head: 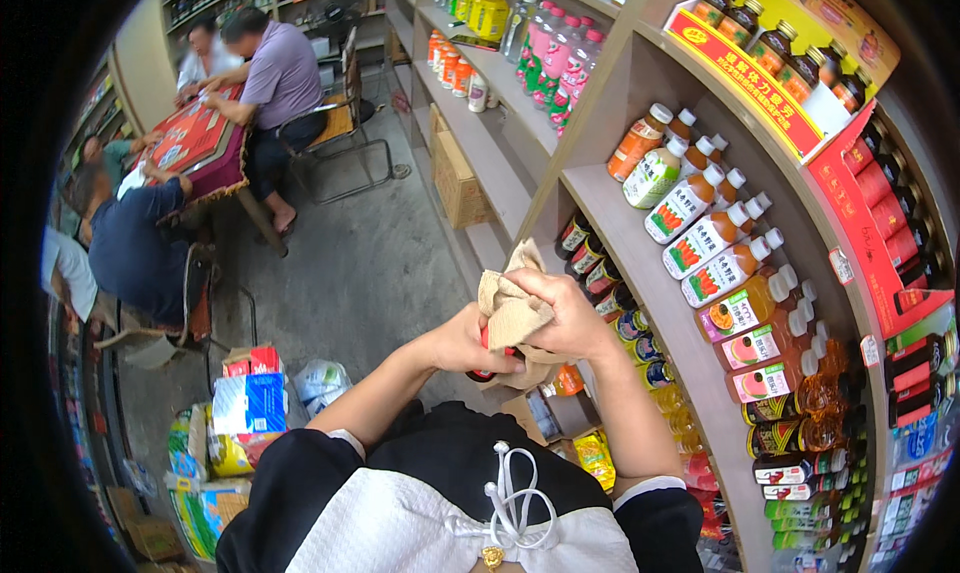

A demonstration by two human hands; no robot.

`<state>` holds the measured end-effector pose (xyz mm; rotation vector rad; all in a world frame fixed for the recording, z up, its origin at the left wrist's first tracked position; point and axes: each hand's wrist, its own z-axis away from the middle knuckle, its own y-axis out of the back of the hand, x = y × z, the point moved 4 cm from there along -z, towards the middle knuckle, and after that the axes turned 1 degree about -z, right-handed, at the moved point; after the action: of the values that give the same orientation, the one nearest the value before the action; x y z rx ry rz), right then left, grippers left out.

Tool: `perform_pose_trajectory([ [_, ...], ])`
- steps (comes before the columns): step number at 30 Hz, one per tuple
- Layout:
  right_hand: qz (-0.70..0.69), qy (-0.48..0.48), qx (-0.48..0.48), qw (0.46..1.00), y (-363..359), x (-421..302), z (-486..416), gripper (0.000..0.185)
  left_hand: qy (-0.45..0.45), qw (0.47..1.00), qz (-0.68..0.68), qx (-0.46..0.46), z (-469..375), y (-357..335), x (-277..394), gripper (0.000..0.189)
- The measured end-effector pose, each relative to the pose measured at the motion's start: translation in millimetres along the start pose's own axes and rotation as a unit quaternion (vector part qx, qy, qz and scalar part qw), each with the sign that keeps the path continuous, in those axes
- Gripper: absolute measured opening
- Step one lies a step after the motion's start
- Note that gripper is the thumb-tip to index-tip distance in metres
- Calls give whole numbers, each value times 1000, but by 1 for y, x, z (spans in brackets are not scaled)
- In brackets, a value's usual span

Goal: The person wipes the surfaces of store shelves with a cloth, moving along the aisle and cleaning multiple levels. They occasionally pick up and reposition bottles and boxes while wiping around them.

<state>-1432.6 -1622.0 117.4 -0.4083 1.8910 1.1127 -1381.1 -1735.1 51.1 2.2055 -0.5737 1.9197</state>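
Note:
In front of my chest, my left hand [461,344] grips a small red and dark container [486,339], probably a bottle, mostly hidden by cloth and fingers. A tan cloth [514,310] is bunched over it and hangs down below. My right hand [566,318] clasps the cloth against the container from the other side. Close to my right forearm is a curved wooden shelf [600,186] with rows of juice bottles [694,243] standing on it.
Pink-labelled bottles [555,55] stand on the upper shelf ahead. A cardboard box [457,179] sits lower down. Stacked packages [250,402] and a plastic bag [321,381] lie on the floor at left. Several people sit around a red-topped table [184,137] with chairs [337,126].

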Motion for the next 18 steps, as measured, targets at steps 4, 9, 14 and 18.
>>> perform_pose_trajectory([
  [4, 18, -6, 206, 978, -11, 45, -9, 36, 9, 950, -303, 78, -14, 40, -10, 49],
  [9, 263, 36, 172, 949, 32, 8, -13, 26, -27, 867, -492, 74, -34, 54, 6, 49],
  [14, 681, 84, 330, 648, 200, -162, 10, 47, 3, 920, -389, 32, -54, 60, 8, 50],
  [18, 763, -69, 364, 529, 284, -215, 55, 59, 3, 954, -301, -3, -74, 43, -2, 52],
])
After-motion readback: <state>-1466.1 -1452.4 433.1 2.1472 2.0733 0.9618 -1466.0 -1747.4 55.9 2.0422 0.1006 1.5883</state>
